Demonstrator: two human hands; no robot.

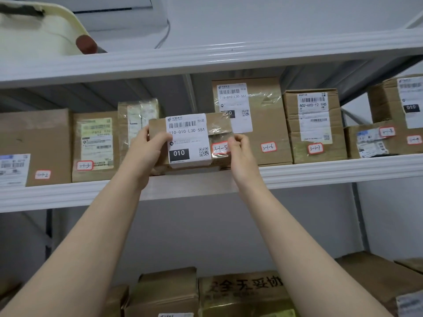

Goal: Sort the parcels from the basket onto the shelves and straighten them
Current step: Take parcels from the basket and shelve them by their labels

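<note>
At the centre of the frame a small brown parcel (white label reading 010-010-L30-551) stands upright at the front lip of the middle shelf. It sits in front of the taller box tagged 3-1-6 to its right and a taped box to its left. The left hand grips its left edge, thumb curled over the front and fingers hidden behind, while the right hand pinches the right edge beside a red-bordered sticker marked 3-1-5.
</note>
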